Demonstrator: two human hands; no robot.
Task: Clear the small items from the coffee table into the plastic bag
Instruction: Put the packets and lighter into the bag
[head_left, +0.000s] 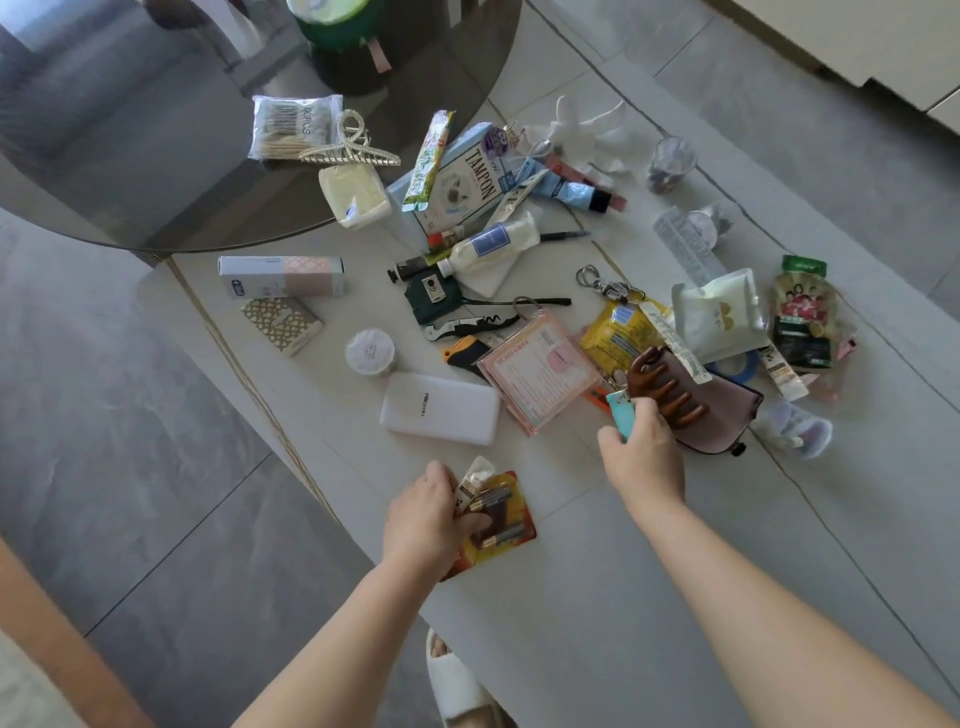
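Your left hand (426, 514) grips a battery blister pack (498, 525) at the coffee table's (571, 597) near edge. Your right hand (641, 457) pinches a turquoise lighter (621, 413), touching a brown claw clip (665, 384). Beyond lie a white power bank (441, 408) and a tampon box (462, 182). No plastic bag shows.

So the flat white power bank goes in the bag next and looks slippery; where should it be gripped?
Pinch the flat white power bank across its two long edges from above; it lies flat on the table with both sides clear.
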